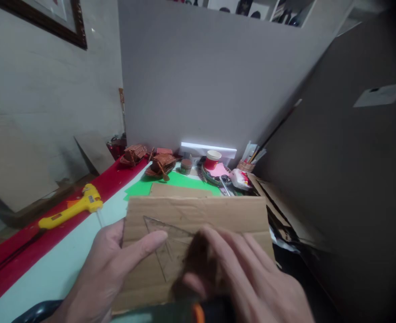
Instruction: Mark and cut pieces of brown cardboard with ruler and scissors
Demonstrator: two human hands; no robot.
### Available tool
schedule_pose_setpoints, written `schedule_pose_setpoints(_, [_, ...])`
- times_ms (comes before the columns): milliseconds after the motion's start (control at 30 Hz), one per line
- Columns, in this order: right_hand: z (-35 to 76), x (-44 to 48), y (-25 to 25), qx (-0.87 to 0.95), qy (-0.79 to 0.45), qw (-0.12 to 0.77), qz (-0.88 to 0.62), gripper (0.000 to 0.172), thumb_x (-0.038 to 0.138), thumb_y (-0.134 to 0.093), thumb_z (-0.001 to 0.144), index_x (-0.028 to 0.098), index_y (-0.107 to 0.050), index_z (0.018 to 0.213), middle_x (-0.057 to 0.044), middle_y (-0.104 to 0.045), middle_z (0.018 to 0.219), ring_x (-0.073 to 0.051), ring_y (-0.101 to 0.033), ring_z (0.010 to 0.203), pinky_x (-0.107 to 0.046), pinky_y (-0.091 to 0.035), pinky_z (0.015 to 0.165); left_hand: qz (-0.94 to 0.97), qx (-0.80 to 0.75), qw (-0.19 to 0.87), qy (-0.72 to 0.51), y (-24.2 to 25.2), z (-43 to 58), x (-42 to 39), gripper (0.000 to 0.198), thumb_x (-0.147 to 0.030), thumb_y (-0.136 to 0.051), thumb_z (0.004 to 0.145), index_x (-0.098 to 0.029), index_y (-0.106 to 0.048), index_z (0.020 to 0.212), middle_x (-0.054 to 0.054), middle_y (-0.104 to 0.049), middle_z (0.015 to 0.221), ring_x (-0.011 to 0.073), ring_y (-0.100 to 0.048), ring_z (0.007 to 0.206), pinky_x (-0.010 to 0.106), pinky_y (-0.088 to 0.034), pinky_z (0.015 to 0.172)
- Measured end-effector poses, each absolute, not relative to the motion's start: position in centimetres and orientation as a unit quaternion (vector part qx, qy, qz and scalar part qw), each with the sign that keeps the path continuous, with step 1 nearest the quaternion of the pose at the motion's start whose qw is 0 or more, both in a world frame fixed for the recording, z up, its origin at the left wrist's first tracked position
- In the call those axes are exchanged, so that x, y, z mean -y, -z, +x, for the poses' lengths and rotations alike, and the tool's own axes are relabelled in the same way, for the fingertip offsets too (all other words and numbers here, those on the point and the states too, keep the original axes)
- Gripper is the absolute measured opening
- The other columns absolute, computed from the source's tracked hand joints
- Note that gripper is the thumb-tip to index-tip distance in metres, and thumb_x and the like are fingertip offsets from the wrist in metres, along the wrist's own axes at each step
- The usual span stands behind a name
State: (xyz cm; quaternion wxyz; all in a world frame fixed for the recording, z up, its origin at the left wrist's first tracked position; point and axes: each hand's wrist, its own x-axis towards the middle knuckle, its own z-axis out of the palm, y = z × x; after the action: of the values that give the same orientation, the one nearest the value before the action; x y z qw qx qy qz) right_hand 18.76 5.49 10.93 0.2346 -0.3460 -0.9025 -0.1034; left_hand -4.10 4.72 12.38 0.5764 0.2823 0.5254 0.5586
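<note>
A brown cardboard piece [198, 210] is tilted up in front of me. On its face lies a clear triangular set square [157, 224] with dark edges. My left hand [117, 258] grips the cardboard's left edge, with the thumb pressed flat on the set square. My right hand [241, 264] is over the right half of the cardboard, fingers bent and thumb tucked beneath. Its fingertips come close to the set square's right end; shadow and blur hide what they hold, if anything.
A yellow glue gun [73, 207] lies on the red strip at left. Model boats [162, 165], a red paper cup [213, 159] on a round tray, and a pot of sticks [246, 166] stand at the back. A blurred dark object with an orange ring [198, 313] crosses the bottom edge.
</note>
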Motion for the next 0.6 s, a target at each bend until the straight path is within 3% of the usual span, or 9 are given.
schedule_pose_setpoints(67, [15.9,-5.9,-13.4,0.875,0.159,0.244,-0.388,0.031,0.023,-0.045,0.096,0.014,-0.055,0.124,-0.012,-0.069,0.097,-0.027,-0.070,0.085,-0.030,-0.049,0.039,0.279,-0.525,0.575,-0.562,-12.2,-4.3,-4.7,0.059,-0.044,-0.085,0.065,-0.021,-0.066,0.117,0.009,-0.078,0.103,0.0332,-0.074,0.088,0.039,-0.063,0.071])
schedule_pose_setpoints(133, [14.3,-6.3,-13.8,0.865,0.124,0.223,-0.432,0.018,0.016,-0.056,0.088,0.022,-0.059,0.104,-0.006,-0.065,0.089,-0.025,-0.067,0.077,-0.029,-0.049,0.043,0.285,-0.526,0.575,-0.558,-12.2,-4.4,-4.7,0.057,-0.043,-0.083,0.068,-0.022,-0.065,0.117,0.008,-0.078,0.105,0.0336,-0.074,0.089,0.041,-0.063,0.072])
schedule_pose_setpoints(233, [14.1,-6.6,-12.7,0.851,0.055,0.233,-0.467,0.029,0.008,-0.068,0.070,0.025,-0.056,0.089,-0.002,-0.061,0.085,-0.022,-0.062,0.068,-0.030,-0.046,0.050,0.288,-0.529,0.580,-0.549,-12.5,-4.4,-4.7,0.058,-0.044,-0.084,0.066,-0.021,-0.065,0.116,0.009,-0.078,0.104,0.0329,-0.074,0.089,0.043,-0.062,0.078])
schedule_pose_setpoints(400, [15.6,-5.8,-13.5,0.841,-0.118,0.208,-0.485,0.027,0.007,-0.064,0.063,0.023,-0.053,0.082,-0.002,-0.061,0.089,-0.021,-0.059,0.072,-0.030,-0.044,0.056,0.290,-0.564,0.555,-0.538,-12.6,-4.0,-4.7,0.058,-0.045,-0.087,0.060,-0.019,-0.067,0.108,0.010,-0.079,0.094,0.0337,-0.074,0.077,0.040,-0.062,0.063])
schedule_pose_setpoints(467, [16.6,-5.1,-14.8,0.827,-0.181,0.204,-0.491,0.026,0.004,-0.059,0.065,0.024,-0.053,0.081,-0.001,-0.063,0.089,-0.019,-0.059,0.072,-0.028,-0.046,0.059,0.284,-0.565,0.552,-0.543,-12.6,-4.1,-4.7,0.060,-0.044,-0.088,0.058,-0.019,-0.066,0.109,0.007,-0.079,0.088,0.0338,-0.074,0.071,0.040,-0.062,0.057])
schedule_pose_setpoints(600, [19.8,-4.5,-16.8,0.804,-0.245,0.273,-0.469,0.009,0.020,-0.053,0.088,0.025,-0.060,0.085,0.001,-0.066,0.077,-0.016,-0.063,0.067,-0.025,-0.050,0.062,0.276,-0.570,0.559,-0.535,-12.8,-4.6,-5.2,0.071,-0.032,-0.088,0.060,-0.021,-0.058,0.124,-0.001,-0.079,0.077,0.0308,-0.074,0.064,0.038,-0.062,0.053])
